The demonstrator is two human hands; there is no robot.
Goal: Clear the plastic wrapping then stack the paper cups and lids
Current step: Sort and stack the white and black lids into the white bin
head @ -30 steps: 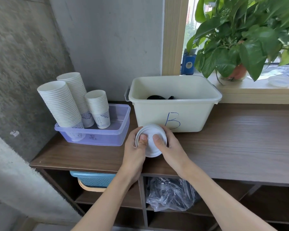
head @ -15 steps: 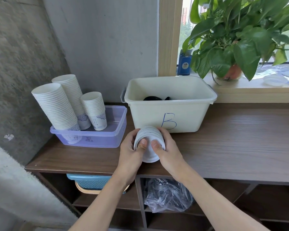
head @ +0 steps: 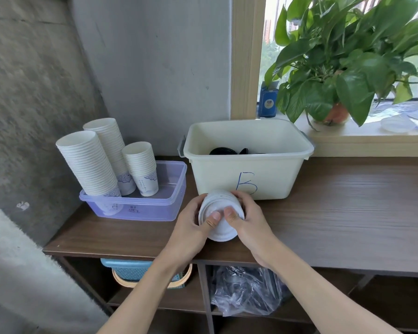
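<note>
Before the cream bin, both hands' grip clasps a white lid stack.

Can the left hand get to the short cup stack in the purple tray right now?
Probably not yet: the left hand is gripping the stack of white lids together with the right hand. Once it lets go, the short cup stack stands uncovered, with nothing across the path.

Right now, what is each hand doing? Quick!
Left hand: closed on the stack of white lids.
Right hand: closed on the same stack of white lids.
</note>
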